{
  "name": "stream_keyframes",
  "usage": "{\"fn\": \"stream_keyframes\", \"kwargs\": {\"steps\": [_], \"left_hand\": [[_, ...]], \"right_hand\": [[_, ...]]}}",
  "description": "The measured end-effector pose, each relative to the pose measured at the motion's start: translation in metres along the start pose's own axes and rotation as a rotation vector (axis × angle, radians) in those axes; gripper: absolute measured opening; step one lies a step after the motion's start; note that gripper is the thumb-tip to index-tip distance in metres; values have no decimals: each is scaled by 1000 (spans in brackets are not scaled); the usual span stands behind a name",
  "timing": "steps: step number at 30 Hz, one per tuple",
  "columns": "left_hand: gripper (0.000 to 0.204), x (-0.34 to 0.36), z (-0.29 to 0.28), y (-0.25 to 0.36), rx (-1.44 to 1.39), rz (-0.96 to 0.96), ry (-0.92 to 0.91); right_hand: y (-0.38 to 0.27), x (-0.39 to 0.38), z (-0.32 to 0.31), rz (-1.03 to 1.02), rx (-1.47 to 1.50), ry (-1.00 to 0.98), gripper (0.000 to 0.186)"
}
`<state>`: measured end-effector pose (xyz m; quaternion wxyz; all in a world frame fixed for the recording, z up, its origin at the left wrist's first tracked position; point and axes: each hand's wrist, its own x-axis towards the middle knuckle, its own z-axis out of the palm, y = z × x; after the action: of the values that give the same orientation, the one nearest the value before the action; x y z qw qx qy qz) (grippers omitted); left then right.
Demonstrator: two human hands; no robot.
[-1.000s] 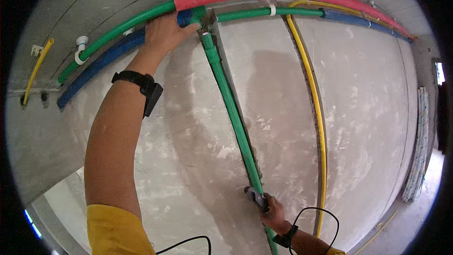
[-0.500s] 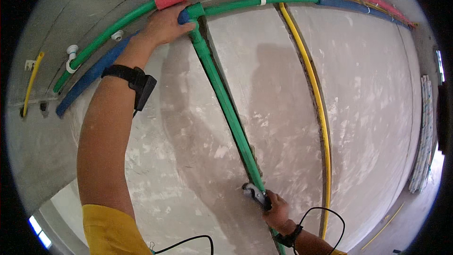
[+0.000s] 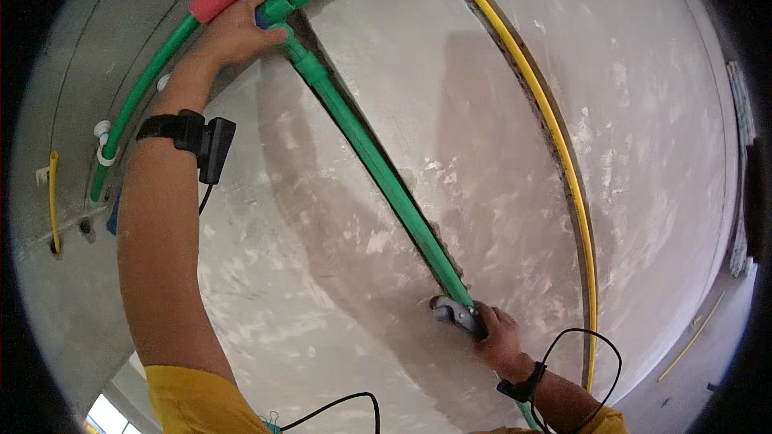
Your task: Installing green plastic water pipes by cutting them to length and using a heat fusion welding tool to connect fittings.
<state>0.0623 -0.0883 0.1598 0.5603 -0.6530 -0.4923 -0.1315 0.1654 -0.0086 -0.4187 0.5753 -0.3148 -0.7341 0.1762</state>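
Pipework [image 3: 261, 18] by the green tee [image 3: 279, 9] fills your left hand [image 3: 232, 34]. Your right hand [image 3: 500, 343] grips a cutter [image 3: 457, 314] across the green pipe [image 3: 388, 182].

Site: building interior under construction
Wall [image 3: 394, 72]: unpainted, chased behind green plumbing pipe [image 3: 383, 177]
Yellow pipe [image 3: 590, 281]: exposed, right of green plumbing pipe

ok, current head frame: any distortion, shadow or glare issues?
Head view: fisheye bows the yellow pipe and the corners go black; head view: soft shadows darken the wall on both sides of the slanting green pipe; head view: lower-left window looks near blown out.
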Motion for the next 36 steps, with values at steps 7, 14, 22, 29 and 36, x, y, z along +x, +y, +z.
{"fn": "stream_keyframes", "kwargs": {"steps": [7, 14, 22, 29, 36], "left_hand": [[59, 10, 4, -17, 15, 47, 26], [62, 18, -4, -4, 37, -99, -156], [77, 25, 7, -20, 4, -136, -103], [75, 23, 6, 3, 76, -85, -73], [67, 25, 10, -7, 177, 45, 74]], "right_hand": [[-3, 3, -2, -25, 62, 40, 60], [2, 0, -4, 16, 83, -37, 69], [0, 2, -5, 10, 99, -51, 69], [8, 0, -3, -13, 83, -34, 71], [7, 3, 1, -11, 82, -35, 72]]}}
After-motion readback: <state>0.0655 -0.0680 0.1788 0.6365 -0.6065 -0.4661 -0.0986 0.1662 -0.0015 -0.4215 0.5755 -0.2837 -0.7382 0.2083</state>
